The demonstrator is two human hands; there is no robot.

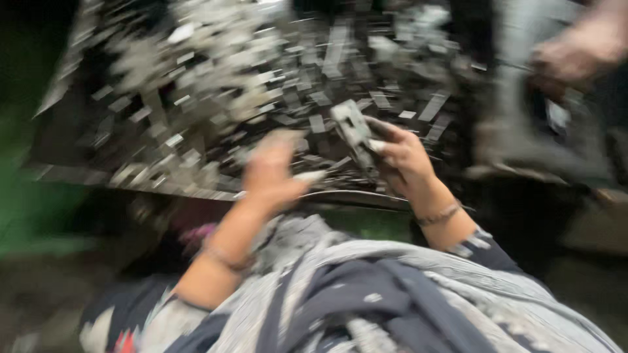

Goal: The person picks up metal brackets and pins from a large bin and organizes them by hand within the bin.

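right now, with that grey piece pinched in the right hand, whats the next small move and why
Probably draw the right hand back toward the body with its grey metal piece, since that piece is already lifted off the pile of metal scraps. The left hand looks empty, just above the pile; the picture is blurred.

Honestly can't spot any packages, labels, signs or screens here, the whole shot is too blurry to pick any out.

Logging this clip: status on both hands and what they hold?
Right hand grips small grey metal piece. Left hand over scrap pile, grip blurred. Another person's hand upper right.
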